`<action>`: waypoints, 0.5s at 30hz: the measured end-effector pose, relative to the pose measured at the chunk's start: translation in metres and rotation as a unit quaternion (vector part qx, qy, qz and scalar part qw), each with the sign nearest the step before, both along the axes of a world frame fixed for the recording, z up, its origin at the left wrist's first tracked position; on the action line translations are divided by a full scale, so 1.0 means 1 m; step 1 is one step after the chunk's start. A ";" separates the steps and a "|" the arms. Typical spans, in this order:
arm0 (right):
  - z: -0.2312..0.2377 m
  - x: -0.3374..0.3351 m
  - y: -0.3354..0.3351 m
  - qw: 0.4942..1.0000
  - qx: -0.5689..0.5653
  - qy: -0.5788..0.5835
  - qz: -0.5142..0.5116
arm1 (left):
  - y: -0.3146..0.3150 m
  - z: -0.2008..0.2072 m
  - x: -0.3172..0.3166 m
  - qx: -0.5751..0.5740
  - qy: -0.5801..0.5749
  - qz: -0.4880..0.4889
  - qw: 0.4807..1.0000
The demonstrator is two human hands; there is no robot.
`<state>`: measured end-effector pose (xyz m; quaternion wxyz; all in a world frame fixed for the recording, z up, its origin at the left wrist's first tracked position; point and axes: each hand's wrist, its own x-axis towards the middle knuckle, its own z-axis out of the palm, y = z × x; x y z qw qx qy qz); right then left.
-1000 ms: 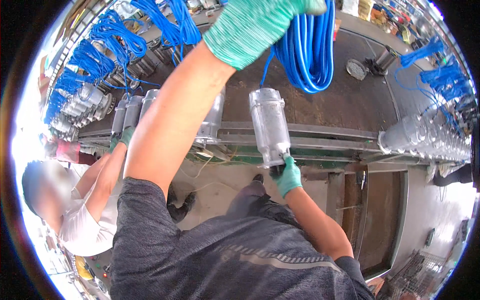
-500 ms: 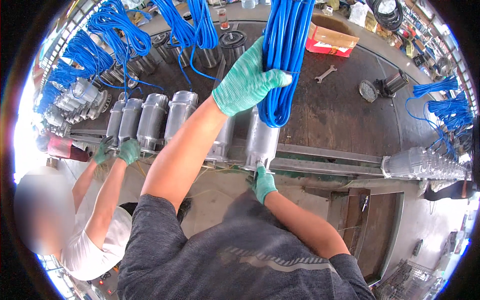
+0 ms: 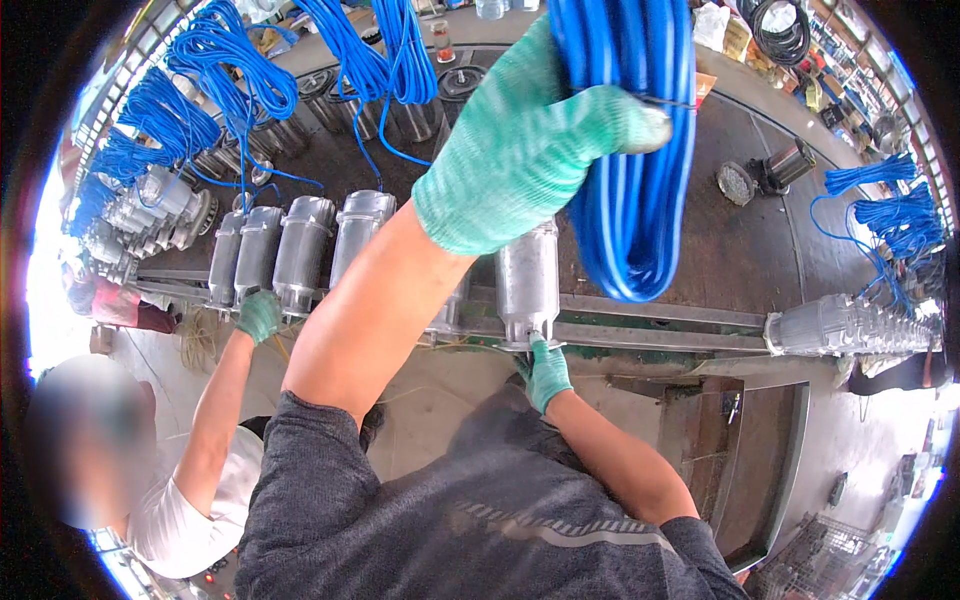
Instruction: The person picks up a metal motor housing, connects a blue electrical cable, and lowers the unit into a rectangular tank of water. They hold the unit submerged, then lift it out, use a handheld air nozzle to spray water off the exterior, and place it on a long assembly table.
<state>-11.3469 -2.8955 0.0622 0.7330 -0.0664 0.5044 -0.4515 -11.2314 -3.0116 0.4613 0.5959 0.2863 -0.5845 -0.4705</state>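
My left hand (image 3: 545, 145), in a green knit glove, is closed round a thick looped bundle of blue cable (image 3: 635, 225), held up over the bench and slightly blurred. A dark tie crosses the bundle beside my thumb. Below it, a silver ribbed metal motor housing (image 3: 528, 285) lies across the rails at the bench's front edge. My right hand (image 3: 548, 372), gloved in green too, grips the near end of this housing; some of its fingers are hidden. More metal housings (image 3: 305, 250) are lined up to the left, partly behind my left forearm.
At left, a co-worker's gloved hand (image 3: 259, 315) touches one housing. Blue cable coils (image 3: 230, 75) rest on dark cylinders along the far left. Another row of housings (image 3: 840, 325) lies at right, with a short cylinder (image 3: 790, 165) and a metal dish (image 3: 737, 183) behind.
My left hand has brought the cable bundle closer and to the right, now covering the wrench and most of the red box. My right hand has shifted slightly right. One co-worker's hand has left view.
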 end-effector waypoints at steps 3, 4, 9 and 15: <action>0.005 0.015 -0.001 1.000 0.005 0.019 -0.011 | -0.020 -0.004 -0.012 -0.072 0.062 -0.129 0.987; 0.004 0.017 -0.002 1.000 0.023 0.017 -0.005 | -0.026 -0.010 -0.013 -0.084 0.025 -0.104 0.991; 0.023 0.011 -0.010 0.997 0.071 -0.016 0.023 | -0.027 -0.027 -0.008 0.009 0.009 -0.145 0.989; 0.025 -0.028 -0.009 0.941 -0.042 0.137 0.308 | -0.047 -0.068 0.017 0.034 -0.024 -0.128 0.991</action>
